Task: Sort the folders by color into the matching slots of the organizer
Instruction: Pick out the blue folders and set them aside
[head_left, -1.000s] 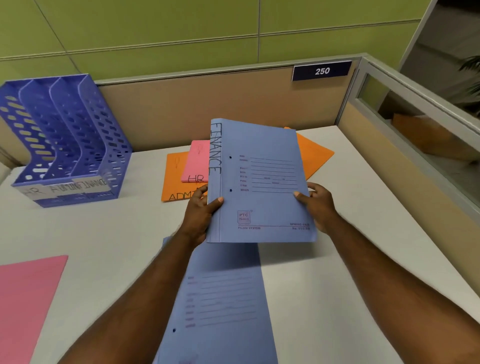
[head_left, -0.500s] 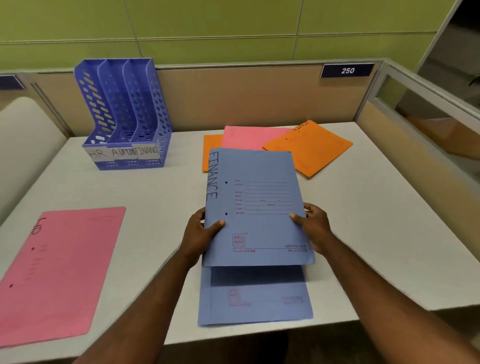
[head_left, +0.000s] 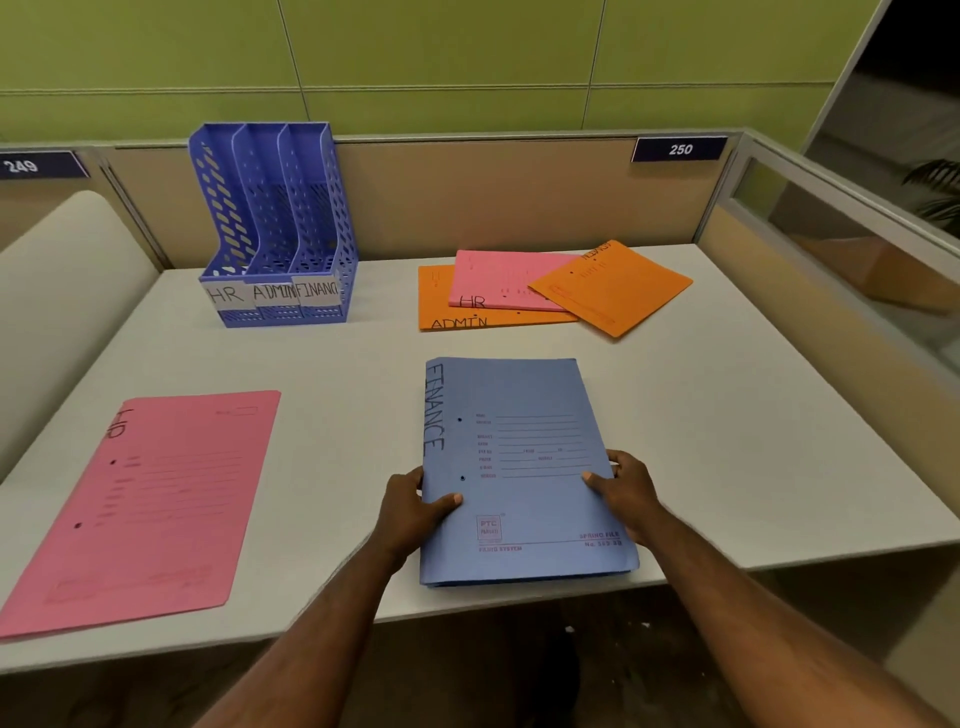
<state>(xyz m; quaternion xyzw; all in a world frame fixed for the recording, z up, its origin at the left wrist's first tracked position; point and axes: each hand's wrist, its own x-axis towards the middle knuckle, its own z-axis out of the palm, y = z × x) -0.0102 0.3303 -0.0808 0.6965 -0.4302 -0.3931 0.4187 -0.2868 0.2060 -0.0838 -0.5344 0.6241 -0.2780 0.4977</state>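
A blue folder (head_left: 524, 467) marked FINANCE lies near the desk's front edge, stacked on a second blue folder whose edge shows beneath. My left hand (head_left: 410, 512) grips its left edge and my right hand (head_left: 626, 491) grips its right edge. The blue three-slot organizer (head_left: 275, 234), labelled HR, ADMIN and FINANCE, stands at the back left with nothing visible in its slots. A pink HR folder (head_left: 150, 504) lies flat at the front left. At the back right, a pink HR folder (head_left: 498, 280) rests on an orange ADMIN folder (head_left: 441, 309), with another orange folder (head_left: 613, 288) overlapping them.
The grey desk (head_left: 753, 415) is bounded by a tan partition at the back and a glass-topped partition at the right. A rounded beige chair back (head_left: 57, 291) stands beyond the left side. The front edge runs just under the blue folders.
The blue FINANCE folder came down toward me and now rests squarely on the second blue folder. The view pulled back and swung left, showing the whole desk.
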